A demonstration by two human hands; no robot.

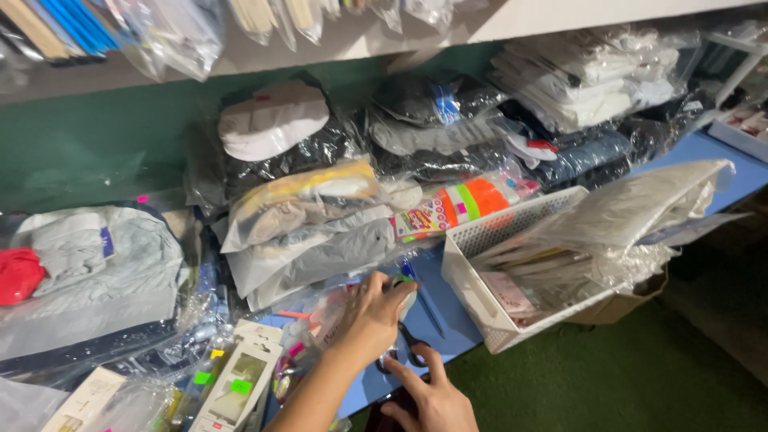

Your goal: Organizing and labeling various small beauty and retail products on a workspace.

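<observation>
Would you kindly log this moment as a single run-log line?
left hand: grasping small pale object | right hand: beside scissors | surface: blue table | nearby: white basket

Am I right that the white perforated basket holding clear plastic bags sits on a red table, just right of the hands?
Not quite: the table is blue, not red, as the head view shows. The white perforated basket does hold clear plastic bags and does sit just right of the left hand and right hand.

Probably a shop stockroom: bagged clothing (320, 200) heaped beneath a shelf (560, 16).
</observation>
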